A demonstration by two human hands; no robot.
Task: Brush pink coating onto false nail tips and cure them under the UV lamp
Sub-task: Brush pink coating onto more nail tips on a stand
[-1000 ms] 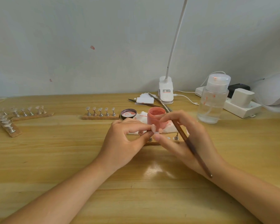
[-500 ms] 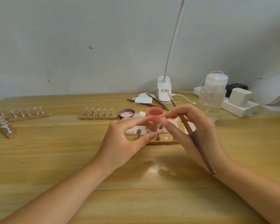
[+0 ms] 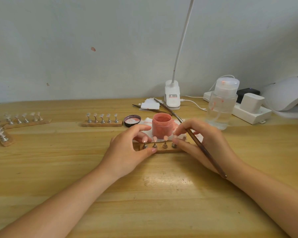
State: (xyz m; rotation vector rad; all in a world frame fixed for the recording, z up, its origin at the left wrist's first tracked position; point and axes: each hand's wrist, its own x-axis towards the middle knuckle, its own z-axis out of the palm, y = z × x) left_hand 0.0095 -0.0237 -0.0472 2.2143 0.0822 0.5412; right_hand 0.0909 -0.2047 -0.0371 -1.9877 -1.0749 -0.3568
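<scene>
Both hands dropped back down to the wooden nail stand (image 3: 162, 149) since half a second ago, when they were raised in front of the pink jar (image 3: 162, 125). Left hand (image 3: 127, 148) pinches the stand's 9 o'clock end, thumb in front, fingers behind. Right hand (image 3: 201, 140) holds the brush (image 3: 205, 152) and nips the post (image 3: 174, 145) at the 3 o'clock end. Pink nail tips (image 3: 165, 138) sit on the posts, jar just past them at 12 o'clock. UV lamp (image 3: 286, 95) way off at 2 o'clock.
</scene>
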